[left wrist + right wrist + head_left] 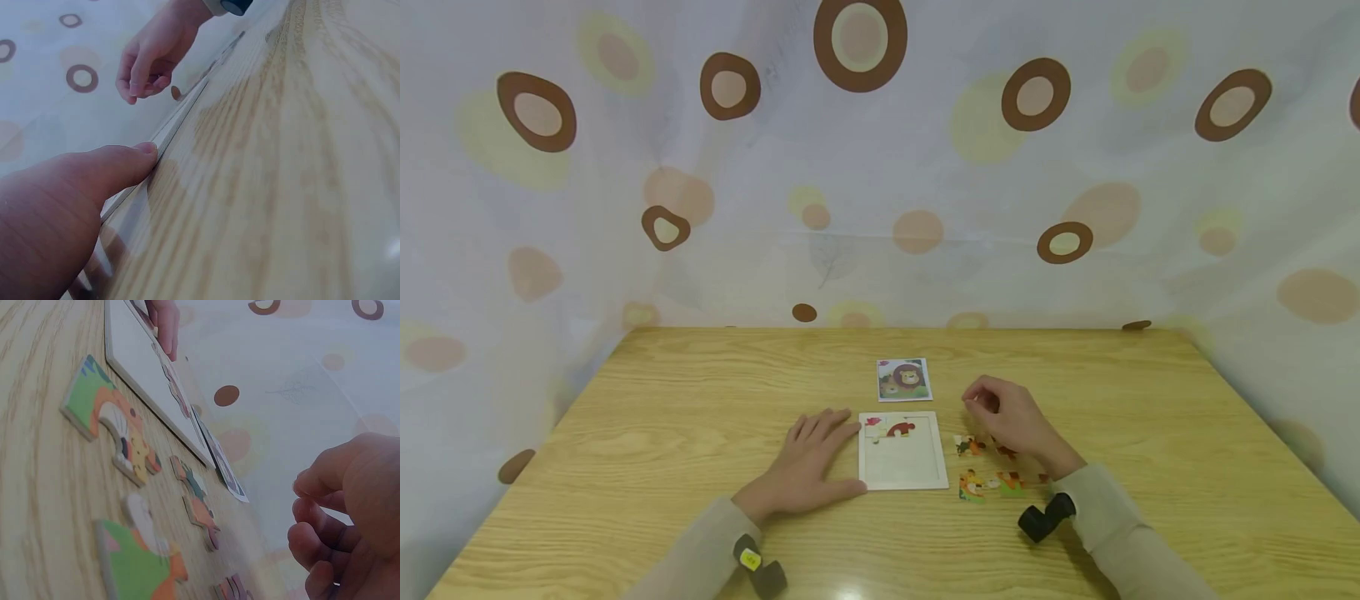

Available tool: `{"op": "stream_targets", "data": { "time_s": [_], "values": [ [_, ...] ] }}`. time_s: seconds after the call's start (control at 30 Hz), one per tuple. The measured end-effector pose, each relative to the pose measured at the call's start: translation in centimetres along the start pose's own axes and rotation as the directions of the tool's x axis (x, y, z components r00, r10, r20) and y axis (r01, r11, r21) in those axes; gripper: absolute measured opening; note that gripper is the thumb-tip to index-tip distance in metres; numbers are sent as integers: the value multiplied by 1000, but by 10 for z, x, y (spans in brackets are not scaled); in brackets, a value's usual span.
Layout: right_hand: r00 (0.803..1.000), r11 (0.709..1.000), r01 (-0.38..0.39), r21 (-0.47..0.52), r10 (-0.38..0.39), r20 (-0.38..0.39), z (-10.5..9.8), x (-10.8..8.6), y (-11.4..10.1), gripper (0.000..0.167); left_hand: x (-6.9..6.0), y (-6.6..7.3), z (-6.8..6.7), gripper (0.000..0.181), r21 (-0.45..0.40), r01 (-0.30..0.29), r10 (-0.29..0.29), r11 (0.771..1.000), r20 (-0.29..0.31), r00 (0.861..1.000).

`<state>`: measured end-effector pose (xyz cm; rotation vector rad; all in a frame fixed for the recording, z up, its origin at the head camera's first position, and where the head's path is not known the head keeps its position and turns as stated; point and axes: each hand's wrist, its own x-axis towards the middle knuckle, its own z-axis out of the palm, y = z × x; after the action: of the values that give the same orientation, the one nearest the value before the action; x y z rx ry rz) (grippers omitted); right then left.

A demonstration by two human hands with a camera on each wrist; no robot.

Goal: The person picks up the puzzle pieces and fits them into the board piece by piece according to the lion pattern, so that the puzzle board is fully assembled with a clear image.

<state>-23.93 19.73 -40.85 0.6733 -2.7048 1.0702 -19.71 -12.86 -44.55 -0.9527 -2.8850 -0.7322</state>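
A white-framed puzzle board (902, 471) lies on the table with a few pieces fitted along its top, among them a dark red piece (900, 430). My left hand (808, 467) lies spread at the board's left side, its thumb (128, 164) touching the edge near the lower corner. Over the table to the right of the board, my right hand (1011, 417) is raised with loosely bent fingers. Nothing shows between its thumb and fingers in the right wrist view. Beneath and in front of it lie several loose puzzle pieces, including an orange and green piece (112, 415).
Behind the board lies a picture card (904, 380) showing a lion. Another loose piece (140, 559) lies partly within the right wrist view. The wooden table (737, 375) ends at a patterned curtain (865, 167) at the back.
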Motion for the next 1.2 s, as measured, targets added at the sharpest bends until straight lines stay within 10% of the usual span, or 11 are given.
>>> {"op": "stream_targets", "data": {
  "time_s": [1.2],
  "values": [
    [963,957,-245,-157,259,75,-51,-16,46,29,0,-4,3,80,6,1,-1,1000,11,1000]
  ]
}}
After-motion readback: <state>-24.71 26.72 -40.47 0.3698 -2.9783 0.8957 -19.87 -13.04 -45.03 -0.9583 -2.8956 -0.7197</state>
